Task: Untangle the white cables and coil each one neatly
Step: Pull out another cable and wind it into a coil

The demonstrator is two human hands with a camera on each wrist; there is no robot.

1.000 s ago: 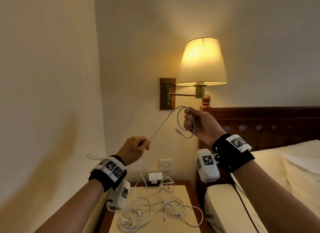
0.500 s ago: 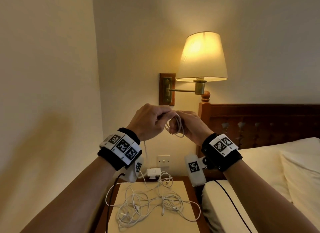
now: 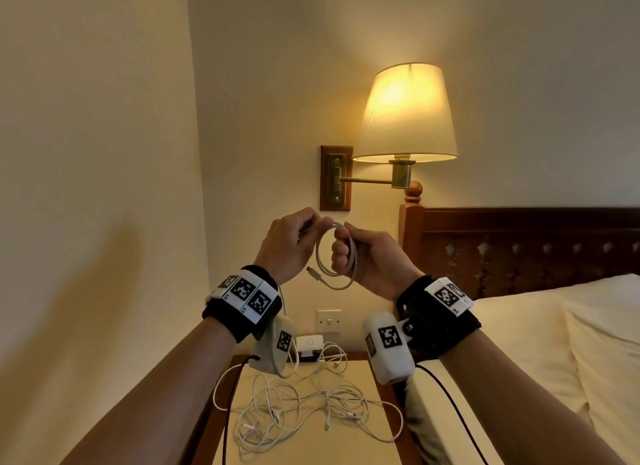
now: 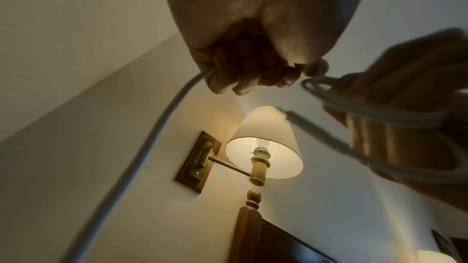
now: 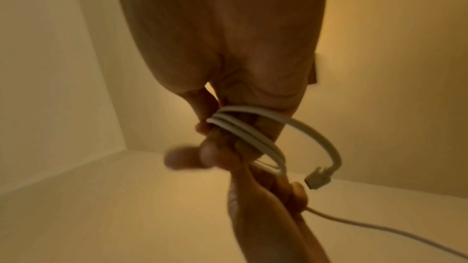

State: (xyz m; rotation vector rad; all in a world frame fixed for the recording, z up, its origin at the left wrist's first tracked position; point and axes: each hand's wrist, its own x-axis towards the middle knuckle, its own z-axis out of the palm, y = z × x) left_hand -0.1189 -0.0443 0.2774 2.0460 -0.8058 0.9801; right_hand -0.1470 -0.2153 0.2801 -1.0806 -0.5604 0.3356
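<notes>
The right hand is gripping a small coil of one white cable in front of the wall lamp, its fingers curled through the loops; the right wrist view is showing three or so turns stacked together, with one plug dangling free below them. The left hand, just left of the coil and below the lamp's wall plate, is pinching the running end of the same cable between curled fingers and feeding it toward the loops. That tail is trailing down past the left wrist, so I judge this first coil to be partly wound, not finished.

Most of the task is looking undone: well below the lamp, on the desk, a loose tangle of white cables is lying in overlapping loops, near a white charger block at the wall. One cable is in the hands; how many are making up the tangle I cannot tell, though several plug ends are showing. No finished coil is lying anywhere in view.
</notes>
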